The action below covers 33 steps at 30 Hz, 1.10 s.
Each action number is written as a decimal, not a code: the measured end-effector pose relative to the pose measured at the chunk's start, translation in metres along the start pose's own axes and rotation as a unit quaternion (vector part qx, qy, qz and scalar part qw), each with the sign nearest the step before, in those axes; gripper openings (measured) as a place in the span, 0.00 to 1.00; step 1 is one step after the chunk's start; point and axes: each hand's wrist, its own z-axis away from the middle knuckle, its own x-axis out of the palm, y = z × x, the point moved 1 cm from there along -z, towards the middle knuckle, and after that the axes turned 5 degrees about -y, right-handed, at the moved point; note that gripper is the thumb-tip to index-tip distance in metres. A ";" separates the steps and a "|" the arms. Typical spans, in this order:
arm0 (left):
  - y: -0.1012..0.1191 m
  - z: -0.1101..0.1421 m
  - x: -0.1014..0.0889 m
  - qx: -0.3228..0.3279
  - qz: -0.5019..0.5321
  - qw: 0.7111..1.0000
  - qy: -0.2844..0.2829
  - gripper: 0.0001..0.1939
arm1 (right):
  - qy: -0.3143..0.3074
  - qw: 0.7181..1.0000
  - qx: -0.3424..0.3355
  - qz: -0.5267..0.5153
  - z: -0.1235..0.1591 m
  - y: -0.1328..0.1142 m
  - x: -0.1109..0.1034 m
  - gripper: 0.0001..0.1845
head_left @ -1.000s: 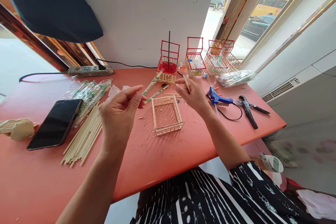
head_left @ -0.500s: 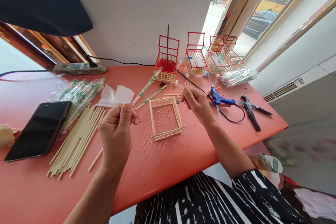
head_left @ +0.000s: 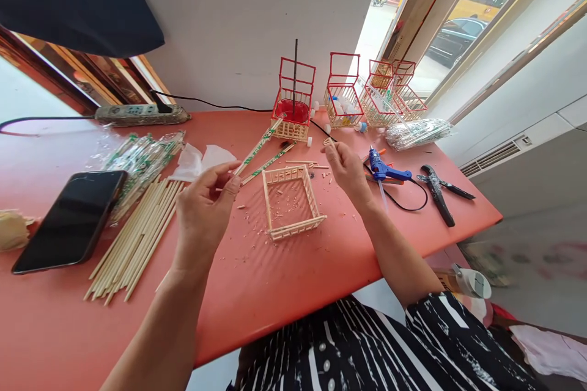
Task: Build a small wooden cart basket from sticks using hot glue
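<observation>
Head view: holding L hand (head_left: 204, 204) half-curled, R hand (head_left: 351, 177) nearly closed, can't tell contents, prob. to clear stick frame (head_left: 297, 228).

A: What is unclear at the hands?

B: Left hand (head_left: 204, 208): whether its fingertips (head_left: 235, 181) touch a wrapped stick (head_left: 257, 149) cannot be told; a bare stick (head_left: 161, 283) lies mostly hidden behind the wrist (head_left: 189, 275). Right hand (head_left: 347, 172): anything pinched, too small to tell

A: And at the margins?

B: Dark cloth (head_left: 77, 0), cut by the top and left edges; tan bundle (head_left: 13, 231) and table (head_left: 257, 293), by the left; pink cloth (head_left: 545, 348), by the right

A: Elsewhere?

B: Rightmost basket (head_left: 413, 101), partly hidden by its neighbour (head_left: 376, 113); print on the wrappers (head_left: 271, 164), too small to read; marks (head_left: 550, 259) on the right-hand panel (head_left: 527, 226), blurred
</observation>
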 end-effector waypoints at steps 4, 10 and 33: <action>-0.009 0.002 0.005 0.018 -0.089 0.993 -0.069 0.18 | -0.077 0.989 0.029 0.121 -0.004 0.013 0.011 0.18; -0.019 0.004 0.011 -0.033 -0.081 0.988 -0.129 0.29 | -0.149 0.982 0.026 0.112 -0.003 0.018 0.023 0.23; -0.017 0.002 0.005 -0.024 -0.109 0.990 -0.089 0.18 | -0.144 0.863 0.098 0.475 -0.066 -0.002 -0.044 0.18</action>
